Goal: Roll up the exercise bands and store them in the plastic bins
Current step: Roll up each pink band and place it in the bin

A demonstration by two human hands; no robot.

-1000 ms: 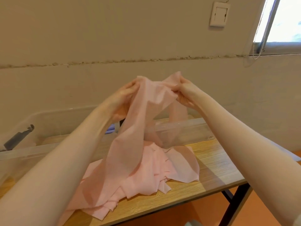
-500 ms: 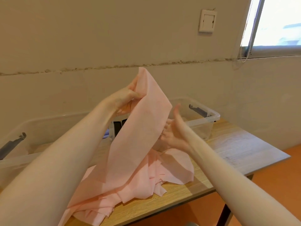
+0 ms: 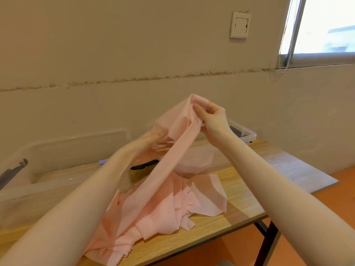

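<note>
We hold the pink band (image 3: 172, 150) up over the desk (image 3: 240, 198), its tail in the pile below. Right hand (image 3: 213, 120) pinches the top end; the blurred left hand (image 3: 153, 137) seems to clutch it lower. It looks light, limp and thin, so our grip belongs at the end edge.

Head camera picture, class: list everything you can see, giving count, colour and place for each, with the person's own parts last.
lifted band: one, pink, raised above the table between both hands
band pile: count unclear, pink, on the table's near side
plastic bins: two, clear, on the table along the wall
table: one, light wood with black legs
wall plate: one, white, upper wall
window: one, top right
left hand: blurred, holds the band low
right hand: fingers pinch the band's top
</note>
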